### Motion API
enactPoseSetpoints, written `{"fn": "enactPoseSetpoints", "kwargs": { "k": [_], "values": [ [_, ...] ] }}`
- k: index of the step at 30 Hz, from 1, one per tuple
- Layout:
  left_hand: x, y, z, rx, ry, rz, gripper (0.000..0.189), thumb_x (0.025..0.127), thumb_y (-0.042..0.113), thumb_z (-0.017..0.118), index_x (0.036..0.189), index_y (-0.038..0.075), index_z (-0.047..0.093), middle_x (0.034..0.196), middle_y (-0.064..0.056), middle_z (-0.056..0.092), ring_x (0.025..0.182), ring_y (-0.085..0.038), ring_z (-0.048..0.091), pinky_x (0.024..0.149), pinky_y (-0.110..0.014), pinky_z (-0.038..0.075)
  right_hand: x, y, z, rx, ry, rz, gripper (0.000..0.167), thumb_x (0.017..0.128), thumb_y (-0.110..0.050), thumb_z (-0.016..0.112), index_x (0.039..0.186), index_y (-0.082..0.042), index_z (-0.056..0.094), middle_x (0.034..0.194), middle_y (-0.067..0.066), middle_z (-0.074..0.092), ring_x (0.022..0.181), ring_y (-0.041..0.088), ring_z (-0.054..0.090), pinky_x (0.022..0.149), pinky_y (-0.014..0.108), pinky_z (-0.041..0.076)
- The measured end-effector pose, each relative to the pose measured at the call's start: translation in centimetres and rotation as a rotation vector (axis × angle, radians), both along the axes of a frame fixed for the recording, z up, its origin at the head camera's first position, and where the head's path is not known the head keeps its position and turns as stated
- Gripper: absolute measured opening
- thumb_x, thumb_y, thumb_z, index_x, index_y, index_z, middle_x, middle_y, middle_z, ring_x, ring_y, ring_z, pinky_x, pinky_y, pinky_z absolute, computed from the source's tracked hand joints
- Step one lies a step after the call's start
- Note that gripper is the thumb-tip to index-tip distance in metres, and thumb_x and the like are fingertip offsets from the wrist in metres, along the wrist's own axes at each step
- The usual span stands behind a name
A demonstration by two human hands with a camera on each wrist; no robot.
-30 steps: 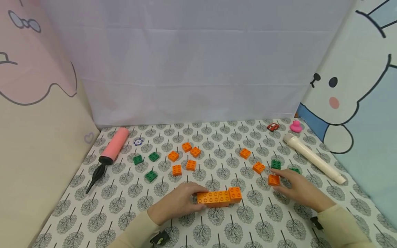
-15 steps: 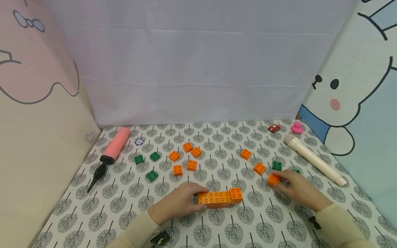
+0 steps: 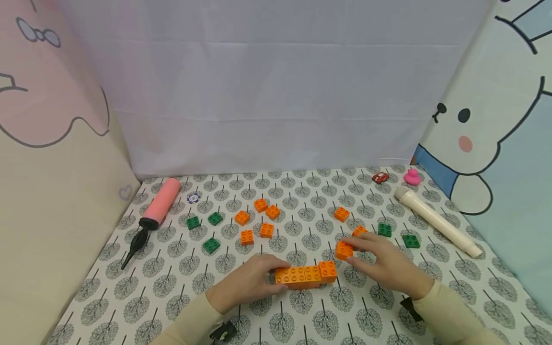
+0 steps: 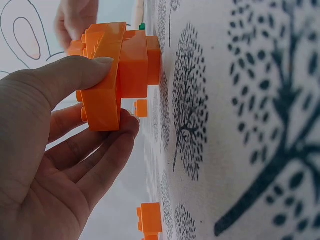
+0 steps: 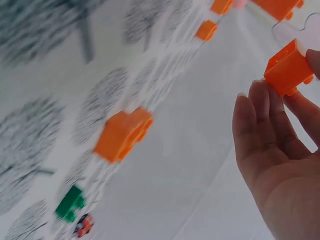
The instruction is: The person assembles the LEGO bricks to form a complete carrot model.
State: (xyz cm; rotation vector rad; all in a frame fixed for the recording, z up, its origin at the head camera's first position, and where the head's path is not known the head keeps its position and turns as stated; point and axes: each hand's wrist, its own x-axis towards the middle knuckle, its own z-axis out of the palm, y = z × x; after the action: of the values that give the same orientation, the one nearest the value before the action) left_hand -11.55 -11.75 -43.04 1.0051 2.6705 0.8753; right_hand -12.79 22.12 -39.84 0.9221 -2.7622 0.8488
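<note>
My left hand (image 3: pixel 254 281) pinches the left end of a row of joined orange toy bricks (image 3: pixel 297 277) between thumb and fingers. In the left wrist view the joined bricks (image 4: pixel 107 82) show stepped layers, with a lower brick close to the cloth. My right hand (image 3: pixel 385 261) pinches a single orange brick (image 3: pixel 344 250) by its edges, just right of the row. The right wrist view shows that brick (image 5: pixel 289 69) lifted off the cloth, hollow underside visible, held between thumb and forefinger while the other fingers extend beside it.
Loose orange bricks (image 3: pixel 266 230) and green bricks (image 3: pixel 211 245) lie behind the left hand. More green bricks (image 3: pixel 411 241) lie at right. A pink pump (image 3: pixel 161 203), a poker chip (image 3: pixel 193 197), a white tube (image 3: pixel 437 221), a red toy car (image 3: pixel 380 178) and a pink duck (image 3: pixel 412 177) surround them.
My right hand has picked up the orange brick beside the green ones and carried it left toward the row, uncovering a green brick. The left hand has stayed put.
</note>
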Motion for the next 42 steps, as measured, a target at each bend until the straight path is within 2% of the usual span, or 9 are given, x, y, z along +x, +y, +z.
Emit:
{"fn": "enactPoseSetpoints", "kwargs": {
  "k": [6, 12, 19, 26, 33, 38, 42],
  "values": [
    [0.0, -0.1, 0.1, -0.001, -0.009, 0.003, 0.047, 0.086, 0.028, 0.077, 0.128, 0.011, 0.067, 0.124, 0.001, 0.068, 0.114, -0.013, 0.062, 0.102, -0.032, 0.049, 0.0, -3.1, 0.5, -0.025, -0.004, 0.114, 0.040, 0.094, -0.028, 0.070, 0.133, -0.022, 0.065, 0.122, -0.010, 0.062, 0.107, 0.011, 0.061, 0.087, 0.038, 0.056],
    [0.1, 0.0, 0.1, -0.001, -0.008, -0.005, 0.047, 0.086, 0.028, 0.078, 0.129, 0.012, 0.066, 0.125, 0.001, 0.068, 0.115, -0.013, 0.062, 0.103, -0.032, 0.049, 0.3, -5.0, -0.1, 0.003, 0.012, 0.197, 0.041, 0.094, -0.029, 0.071, 0.133, -0.019, 0.065, 0.121, -0.010, 0.061, 0.106, 0.007, 0.057, 0.087, 0.032, 0.055],
    [0.0, -0.1, 0.1, -0.010, 0.008, -0.008, 0.046, 0.086, 0.027, 0.077, 0.128, 0.011, 0.067, 0.125, 0.001, 0.068, 0.114, -0.013, 0.062, 0.102, -0.032, 0.049, 0.6, -5.6, -0.8, -0.003, 0.020, 0.222, 0.043, 0.091, -0.028, 0.073, 0.132, -0.018, 0.065, 0.121, -0.008, 0.062, 0.101, 0.004, 0.057, 0.084, 0.028, 0.055],
    [0.0, 0.0, 0.2, -0.008, 0.004, -0.004, 0.046, 0.086, 0.027, 0.078, 0.128, 0.011, 0.067, 0.124, 0.000, 0.068, 0.114, -0.014, 0.063, 0.102, -0.032, 0.049, 0.9, -5.7, -1.3, 0.056, 0.031, 0.216, 0.044, 0.090, -0.027, 0.073, 0.132, -0.017, 0.066, 0.118, -0.008, 0.062, 0.096, 0.002, 0.054, 0.079, 0.024, 0.053],
    [0.1, 0.1, 0.1, -0.002, 0.013, -0.002, 0.046, 0.086, 0.027, 0.078, 0.127, 0.011, 0.067, 0.123, 0.000, 0.069, 0.113, -0.013, 0.063, 0.101, -0.032, 0.050, 1.0, -5.6, -1.6, 0.060, 0.015, 0.203, 0.041, 0.091, -0.026, 0.072, 0.130, -0.016, 0.067, 0.117, -0.009, 0.061, 0.100, 0.003, 0.055, 0.085, 0.028, 0.055],
    [0.1, 0.1, 0.0, 0.004, 0.012, -0.005, 0.045, 0.086, 0.026, 0.078, 0.127, 0.011, 0.067, 0.123, 0.001, 0.069, 0.112, -0.013, 0.063, 0.101, -0.031, 0.050, 0.8, -5.6, -1.6, 0.043, -0.030, 0.209, 0.041, 0.089, -0.026, 0.074, 0.128, -0.015, 0.068, 0.118, -0.008, 0.063, 0.104, 0.007, 0.059, 0.090, 0.033, 0.055],
    [0.0, 0.1, -0.1, 0.005, 0.004, -0.002, 0.045, 0.086, 0.026, 0.078, 0.127, 0.011, 0.067, 0.122, 0.001, 0.069, 0.112, -0.012, 0.063, 0.101, -0.031, 0.050, 0.3, -5.8, -1.3, 0.031, -0.103, 0.221, 0.039, 0.089, -0.027, 0.074, 0.126, -0.017, 0.068, 0.118, -0.011, 0.063, 0.105, 0.007, 0.059, 0.093, 0.036, 0.054]
  ]
}}
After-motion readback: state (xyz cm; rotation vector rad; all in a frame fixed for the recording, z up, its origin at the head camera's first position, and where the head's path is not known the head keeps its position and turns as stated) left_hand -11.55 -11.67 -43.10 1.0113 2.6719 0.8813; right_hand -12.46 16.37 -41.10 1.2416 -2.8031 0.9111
